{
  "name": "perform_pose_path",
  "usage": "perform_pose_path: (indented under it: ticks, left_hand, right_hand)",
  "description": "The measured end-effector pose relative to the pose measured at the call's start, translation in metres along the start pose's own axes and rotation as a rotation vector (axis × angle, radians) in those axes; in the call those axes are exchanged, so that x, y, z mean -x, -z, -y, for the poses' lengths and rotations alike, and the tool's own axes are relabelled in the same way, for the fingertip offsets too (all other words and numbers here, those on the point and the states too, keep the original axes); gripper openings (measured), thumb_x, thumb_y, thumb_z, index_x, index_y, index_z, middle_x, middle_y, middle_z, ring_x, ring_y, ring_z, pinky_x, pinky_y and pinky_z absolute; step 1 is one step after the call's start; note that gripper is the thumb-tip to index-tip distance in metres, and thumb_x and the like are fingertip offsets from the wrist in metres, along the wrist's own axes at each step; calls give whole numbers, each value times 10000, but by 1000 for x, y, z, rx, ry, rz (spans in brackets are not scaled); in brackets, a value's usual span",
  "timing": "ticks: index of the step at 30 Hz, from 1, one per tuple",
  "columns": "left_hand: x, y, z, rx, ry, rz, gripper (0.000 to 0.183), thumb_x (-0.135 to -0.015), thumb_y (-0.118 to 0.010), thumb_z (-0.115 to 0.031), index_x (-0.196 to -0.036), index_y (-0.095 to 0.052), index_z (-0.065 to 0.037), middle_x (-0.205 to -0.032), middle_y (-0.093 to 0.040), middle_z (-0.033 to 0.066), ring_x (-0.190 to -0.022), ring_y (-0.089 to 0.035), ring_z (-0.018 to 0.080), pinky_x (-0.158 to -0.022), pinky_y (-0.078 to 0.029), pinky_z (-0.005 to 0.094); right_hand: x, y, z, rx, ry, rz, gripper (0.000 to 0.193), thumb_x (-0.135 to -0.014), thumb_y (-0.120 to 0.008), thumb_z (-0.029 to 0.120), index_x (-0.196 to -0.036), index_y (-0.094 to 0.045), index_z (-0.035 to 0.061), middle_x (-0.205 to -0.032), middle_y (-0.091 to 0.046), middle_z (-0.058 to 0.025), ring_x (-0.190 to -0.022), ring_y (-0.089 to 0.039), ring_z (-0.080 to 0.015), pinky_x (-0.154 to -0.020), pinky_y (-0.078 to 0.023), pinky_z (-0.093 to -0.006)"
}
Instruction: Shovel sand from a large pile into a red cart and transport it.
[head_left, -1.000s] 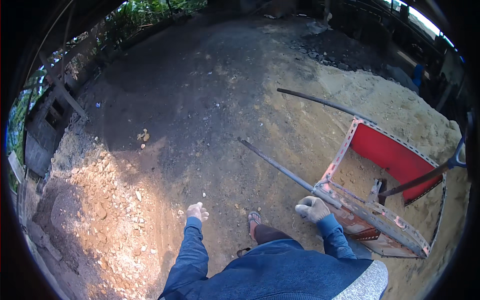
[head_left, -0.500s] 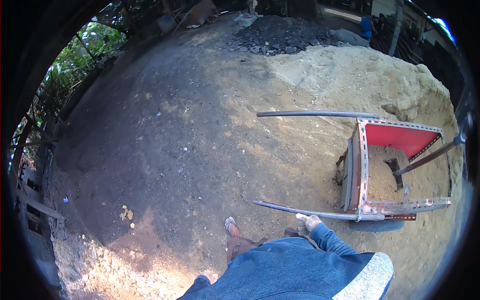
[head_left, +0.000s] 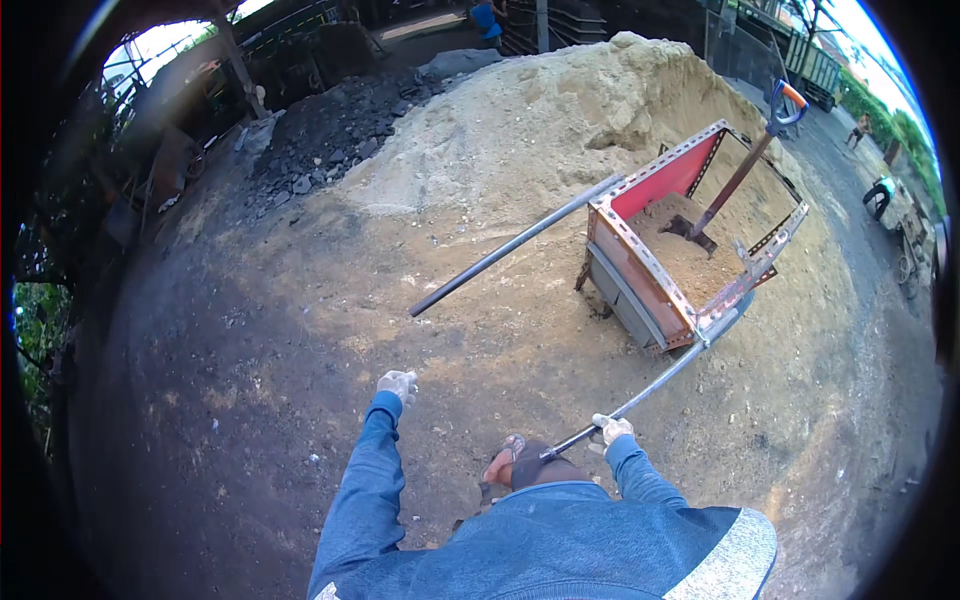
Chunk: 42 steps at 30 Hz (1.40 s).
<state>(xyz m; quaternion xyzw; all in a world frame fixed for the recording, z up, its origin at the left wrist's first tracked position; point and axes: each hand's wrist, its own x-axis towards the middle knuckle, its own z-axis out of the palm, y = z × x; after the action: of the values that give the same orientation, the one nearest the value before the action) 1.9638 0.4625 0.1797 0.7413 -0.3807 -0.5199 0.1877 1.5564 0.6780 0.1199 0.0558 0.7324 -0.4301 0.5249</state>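
Observation:
A handcart with a metal frame and red inner panel (head_left: 660, 190) stands ahead on the right, loaded with sand (head_left: 700, 265). Stuck in that sand is a shovel (head_left: 730, 190) with an orange-and-blue D-shaped grip. Two metal pipe handles reach back toward me. My gloved right hand (head_left: 612, 431) is wrapped round the near right handle (head_left: 655, 385), close to its end. Short of the left handle (head_left: 510, 250), my gloved left hand (head_left: 397, 386) hangs in the air, touching nothing, its fingers loosely apart.
Behind the cart rises a large sand pile (head_left: 540, 120), with a heap of dark rubble (head_left: 320, 140) to its left. A person in blue (head_left: 486, 20) is at the back. Others are far right, near a motorcycle (head_left: 905, 245). Bare dirt ground (head_left: 300, 350) lies around me.
My view has turned right, so the cart appears angled ahead of me. My left arm has come up and forward. My right hand is now round the handle's near end.

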Motion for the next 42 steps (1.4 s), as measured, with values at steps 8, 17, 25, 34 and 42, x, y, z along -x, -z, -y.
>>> perform_pose_path:
  ticks: [8, 17, 25, 34, 42]
  left_hand:
    - [-129, -27, -97, -719, -392, -5, 568, -630, -725, -386, -1055, -568, -44, -941, -634, 145, -856, -617, 266, -770, -478, 346]
    - [-185, -57, -162, -1101, -373, 115, 607, -555, -730, -418, -1019, -595, -50, -927, -641, 149, -872, -625, 284, -768, -486, 361]
    - [-236, -54, -148, -920, -72, 756, 463, -699, -686, -460, -789, -634, -8, -718, -643, 93, -568, -615, 186, -531, -483, 291]
    - [-256, -49, -112, -728, -31, 824, 388, -743, -664, -408, -632, -539, -59, -530, -534, 59, -407, -533, 182, -400, -440, 320]
    - [-173, -44, -138, -682, -129, 757, 368, -748, -632, -421, -606, -499, -108, -490, -446, 32, -367, -430, 162, -356, -370, 326]
  right_hand:
    - [-17, -69, -85, -542, -175, 51, 205, -745, -663, 133, -900, -565, 43, -754, -590, -140, -633, -567, -345, -545, -467, -522]
    - [32, -93, -76, -683, -215, -285, 220, -803, -615, 206, -957, -527, 75, -724, -546, -114, -593, -554, -323, -533, -474, -511]
    - [40, -109, -82, -517, -196, -645, 256, -814, -627, 245, -913, -562, 19, -608, -545, -97, -451, -556, -248, -381, -485, -384]
    - [48, -112, -59, -466, -239, -711, 225, -804, -641, 256, -819, -576, 41, -543, -483, -51, -382, -478, -203, -339, -429, -363]
    - [47, -55, -48, -365, -73, -686, 104, -827, -600, 269, -847, -627, 170, -525, -445, 4, -353, -411, -153, -332, -392, -353]
